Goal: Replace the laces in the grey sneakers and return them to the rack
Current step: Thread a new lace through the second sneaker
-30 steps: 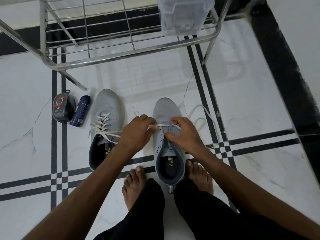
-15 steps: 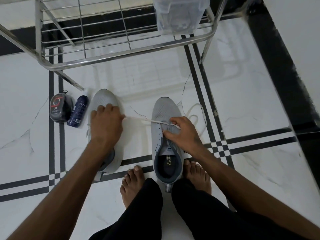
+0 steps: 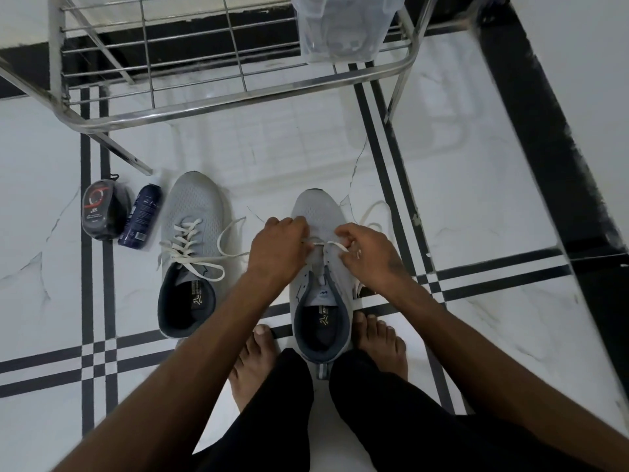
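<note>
Nearest the camera, two legs in black trousers (image 3: 374, 420) end in bare feet (image 3: 253, 362) planted on the white marble floor (image 3: 510, 199), which is crossed by dark stripes. Between the feet stands the right-hand grey sneaker (image 3: 318, 294), heel toward the person and toe pointing away, its dark collar and printed insole showing. Over its eyelets both hands work at a white lace (image 3: 332, 245): the left hand (image 3: 277, 248) has its fingers curled and pinched on the lace at the left side of the tongue, and the right hand (image 3: 369, 253) pinches the other strand, fingers bent round it, with loose lace trailing on the floor to the right of the toe. To the left, well apart from this shoe, the second grey sneaker (image 3: 190, 253) sits already threaded, its white lace ends lying slack across the upper. Just beside it lie a dark blue bottle (image 3: 140, 216) and a black polish sponge case (image 3: 100, 209). Farther off stands the metal rack (image 3: 218, 100), with a clear plastic container (image 3: 340, 28) on its wire shelf.
</note>
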Demonstrator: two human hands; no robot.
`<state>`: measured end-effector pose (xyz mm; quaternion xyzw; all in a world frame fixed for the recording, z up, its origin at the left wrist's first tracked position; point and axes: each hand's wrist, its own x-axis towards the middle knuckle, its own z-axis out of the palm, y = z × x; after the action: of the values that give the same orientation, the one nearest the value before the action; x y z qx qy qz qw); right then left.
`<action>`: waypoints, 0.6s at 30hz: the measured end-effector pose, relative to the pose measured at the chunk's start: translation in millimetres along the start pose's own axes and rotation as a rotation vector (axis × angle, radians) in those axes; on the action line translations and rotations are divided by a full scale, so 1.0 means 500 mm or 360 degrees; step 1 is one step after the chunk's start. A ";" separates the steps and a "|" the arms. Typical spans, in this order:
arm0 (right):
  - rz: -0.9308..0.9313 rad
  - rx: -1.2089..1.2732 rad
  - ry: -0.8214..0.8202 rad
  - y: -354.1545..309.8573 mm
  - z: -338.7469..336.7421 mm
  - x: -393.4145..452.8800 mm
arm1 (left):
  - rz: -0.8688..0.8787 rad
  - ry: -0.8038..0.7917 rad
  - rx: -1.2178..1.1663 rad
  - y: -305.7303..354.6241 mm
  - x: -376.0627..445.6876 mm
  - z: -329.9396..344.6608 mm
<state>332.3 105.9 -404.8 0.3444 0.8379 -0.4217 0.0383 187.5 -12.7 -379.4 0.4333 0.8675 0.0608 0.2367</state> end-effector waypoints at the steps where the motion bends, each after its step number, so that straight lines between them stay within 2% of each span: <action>1: 0.0008 -0.0074 -0.0038 0.005 -0.005 0.000 | -0.0013 -0.0020 0.0024 -0.004 0.000 0.000; 7: 0.0040 -0.0012 -0.0141 0.012 -0.004 0.003 | -0.0013 -0.0046 -0.0066 -0.026 -0.009 0.011; 12: 0.0026 0.0018 -0.0256 0.011 -0.008 -0.006 | -0.0101 -0.0036 -0.0686 -0.076 -0.003 0.011; 16: 0.0084 -0.0069 -0.0259 0.008 -0.004 -0.009 | -0.0390 0.0144 -0.1238 -0.078 -0.003 0.025; 18: 0.0082 -0.0158 -0.0195 0.004 0.001 -0.006 | -0.0443 0.0220 -0.1100 -0.082 -0.002 0.024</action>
<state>336.0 104.7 -405.3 0.3372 0.8447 -0.3987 0.1175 164.1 -40.0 -402.2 0.2007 0.8603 0.3463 0.3158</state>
